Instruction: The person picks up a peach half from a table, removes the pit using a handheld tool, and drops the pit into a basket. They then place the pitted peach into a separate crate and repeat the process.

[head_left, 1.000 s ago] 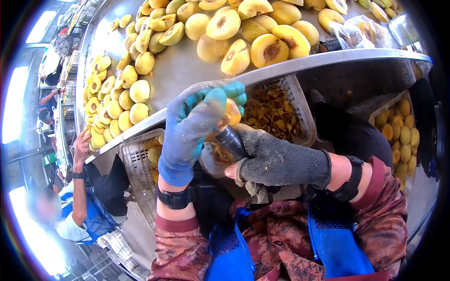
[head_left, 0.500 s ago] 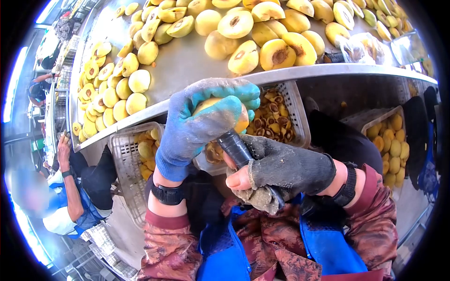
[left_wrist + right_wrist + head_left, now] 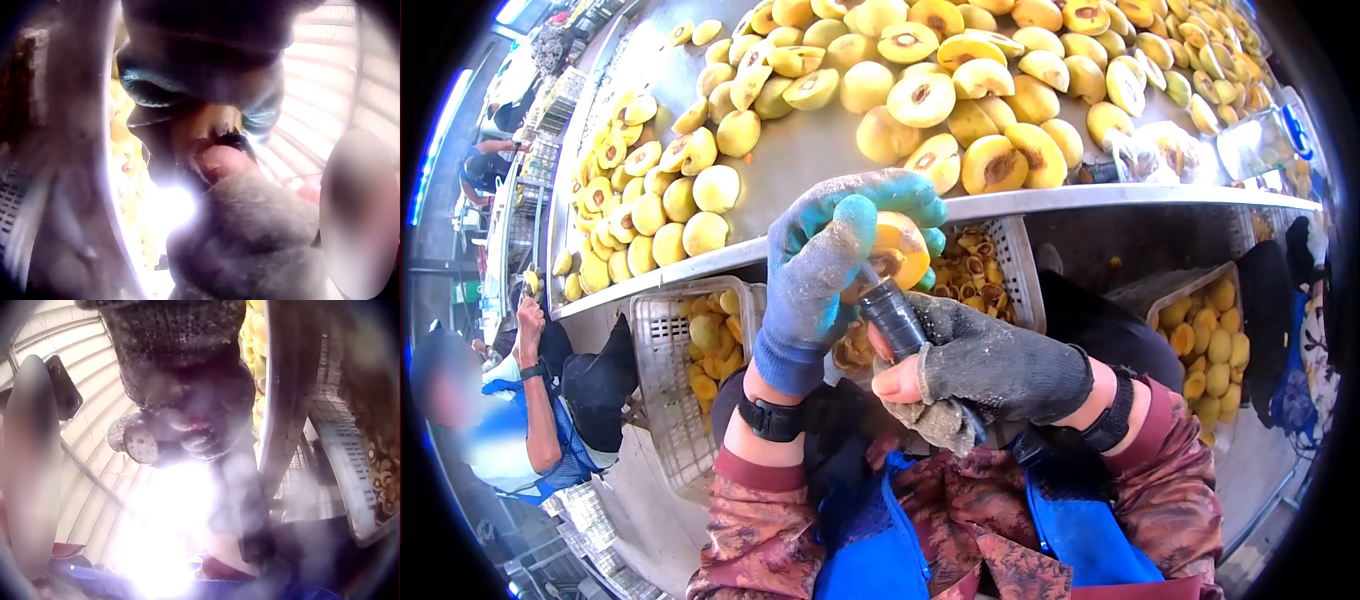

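In the head view my left hand (image 3: 820,275), in a blue and teal glove, holds a yellow peach half (image 3: 905,243) with its cut face and brown pit hollow partly showing. My right hand (image 3: 1005,365), in a dark grey glove with a bare thumb tip, grips a pitting tool (image 3: 893,315) by its black-taped handle. The tool's thin metal tip meets the peach half near the pit hollow. From the left wrist, the bare thumb (image 3: 231,162) appears close under the dim teal-gloved fingers (image 3: 147,87). Glare covers much of the right wrist view around the dark glove (image 3: 181,375).
Many peach halves (image 3: 920,100) lie on the metal table (image 3: 800,150), whose raised rim runs just beyond my hands. Below stand a crate of brown pit scraps (image 3: 1022,270) and crates of peaches (image 3: 670,340) on both sides. Another person (image 3: 530,420) sits at the left.
The peach half has turned in my left hand, so its cut face shows more than half a second ago. The tool tip is now visible at the pit hollow. The head view has shifted.
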`<state>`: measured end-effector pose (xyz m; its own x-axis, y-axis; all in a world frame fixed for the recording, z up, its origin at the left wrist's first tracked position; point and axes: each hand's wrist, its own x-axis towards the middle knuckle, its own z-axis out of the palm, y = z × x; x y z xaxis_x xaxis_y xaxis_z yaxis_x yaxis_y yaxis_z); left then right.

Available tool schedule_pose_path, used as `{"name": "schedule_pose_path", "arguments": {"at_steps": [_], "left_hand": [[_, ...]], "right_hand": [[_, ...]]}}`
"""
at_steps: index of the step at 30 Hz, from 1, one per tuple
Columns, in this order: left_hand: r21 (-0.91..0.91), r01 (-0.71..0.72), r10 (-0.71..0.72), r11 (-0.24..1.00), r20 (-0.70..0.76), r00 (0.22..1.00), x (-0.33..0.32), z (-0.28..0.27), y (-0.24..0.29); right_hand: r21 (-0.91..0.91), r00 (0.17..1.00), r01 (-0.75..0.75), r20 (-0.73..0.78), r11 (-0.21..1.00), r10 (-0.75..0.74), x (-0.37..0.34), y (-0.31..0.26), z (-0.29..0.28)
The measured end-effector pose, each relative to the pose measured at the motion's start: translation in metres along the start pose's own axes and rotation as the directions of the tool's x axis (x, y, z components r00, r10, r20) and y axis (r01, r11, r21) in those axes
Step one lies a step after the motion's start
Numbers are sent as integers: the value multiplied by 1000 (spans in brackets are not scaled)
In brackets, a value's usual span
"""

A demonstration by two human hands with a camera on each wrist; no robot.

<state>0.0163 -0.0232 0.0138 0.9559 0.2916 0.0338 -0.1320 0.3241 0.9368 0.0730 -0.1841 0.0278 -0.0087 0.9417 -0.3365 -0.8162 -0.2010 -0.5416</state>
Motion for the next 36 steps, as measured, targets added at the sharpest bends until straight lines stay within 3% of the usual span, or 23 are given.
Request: {"name": "schedule_pose_path", "arguments": {"at_steps": [4,7,10,14,19,22,23,25,26,28,29,30,31,32,33,34,35,36], "left_hand": [[75,-4,8,997,-53,999,1,-6,1],[61,-18,25,998,-117,993,1,-4,-1],[-18,-48,45,999,-137,990,4,-4,-4],[51,-122,129,991,-155,979,8,-9,-12],[51,4,7,999,-220,976,9,-12,-11],[-7,132,-130,991,-259,957,8,-13,-7],[-32,176,-178,984,-276,944,7,-13,-5],[214,59,1,975,-273,962,5,-15,0],[333,-2,92,943,-255,962,3,-17,3],[376,26,108,926,-330,938,-14,-22,31],[469,2,186,883,-355,916,-25,-39,41],[774,-33,370,632,-263,891,-42,-54,55],[914,-2,442,405,-194,876,-61,-64,67],[999,40,340,-22,-30,940,-80,-110,79],[969,241,323,-51,-213,922,-90,-111,94],[897,367,340,-246,-275,900,-100,-120,96],[910,353,356,-215,-264,896,-107,-127,98],[923,339,379,-183,-252,890,-107,-129,100]], "right_hand": [[-365,982,124,-88,923,-167,15,7,-6],[-786,927,2,-231,618,-296,18,4,-6],[-945,799,172,-31,278,-600,30,18,-20],[-984,771,125,14,130,-636,35,18,-28],[-992,671,-3,92,-127,-735,42,18,-35],[-913,619,-225,135,-340,-774,42,10,-32],[-916,662,-247,78,-316,-745,40,3,-27],[-917,734,-292,-33,-272,-678,36,-10,-16],[-915,701,-239,69,-326,-710,35,-11,-15],[-886,609,-145,270,-440,-746,29,-11,-16],[-860,627,-170,282,-481,-726,25,-11,-15],[-831,645,-191,295,-523,-705,21,-10,-15],[-799,662,-211,307,-563,-684,17,-9,-15],[-828,690,-176,282,-533,-667,13,-6,-14],[-813,781,-219,185,-539,-597,17,1,-23],[-796,850,-267,71,-543,-522,24,13,-36],[-773,895,-316,-50,-550,-444,28,19,-46],[-789,882,-322,-48,-524,-469,28,14,-44]]}}
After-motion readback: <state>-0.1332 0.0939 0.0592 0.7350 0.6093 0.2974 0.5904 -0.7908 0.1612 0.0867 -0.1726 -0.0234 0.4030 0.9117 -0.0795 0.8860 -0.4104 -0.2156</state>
